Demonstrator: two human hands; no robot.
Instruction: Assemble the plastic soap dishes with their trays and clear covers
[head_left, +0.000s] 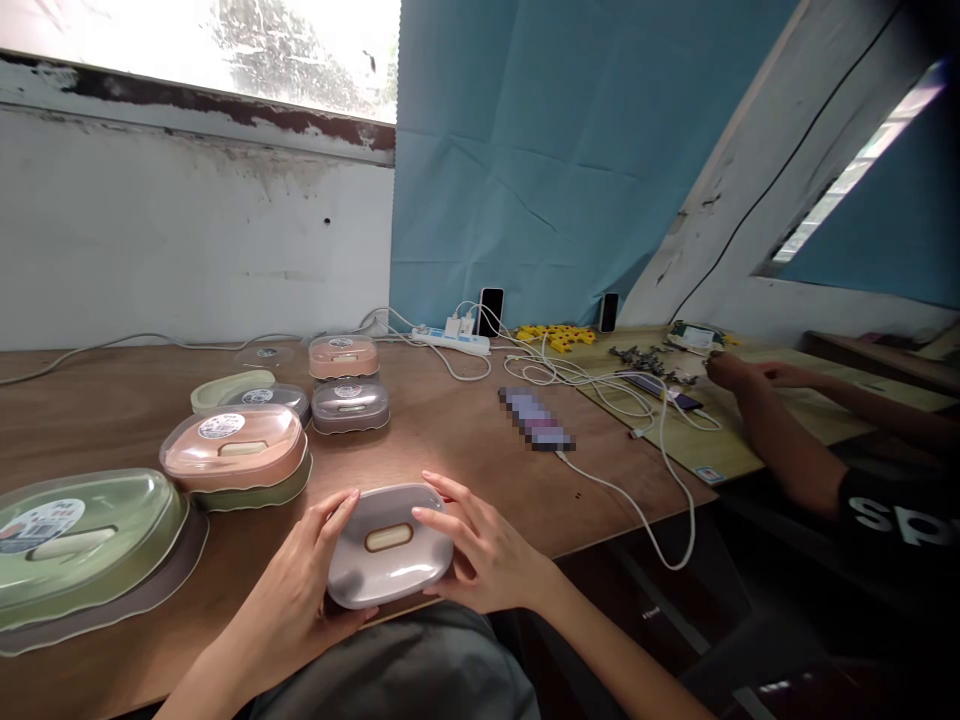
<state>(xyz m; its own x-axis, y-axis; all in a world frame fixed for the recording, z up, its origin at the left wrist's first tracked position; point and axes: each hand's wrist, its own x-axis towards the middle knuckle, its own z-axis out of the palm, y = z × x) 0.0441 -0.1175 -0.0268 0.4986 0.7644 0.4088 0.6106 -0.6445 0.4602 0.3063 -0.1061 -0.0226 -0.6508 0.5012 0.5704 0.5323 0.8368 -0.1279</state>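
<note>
A greyish-purple oval lidded box with a small cream oval inset on top is tilted up at the table's front edge. My left hand wraps its left side, thumb low and fingers along the rim. On the opposite side my right hand grips it, with fingertips resting over the upper right of the lid. Both hands are closed on this box. To the left, a peach box rests on a green one, and a larger green box sits on a greyish-purple one.
Behind are a small peach box, a purple box and a clear lid. A phone on a white cable lies right of centre. A power strip stands by the wall. At right, another person's arms work over small dark parts.
</note>
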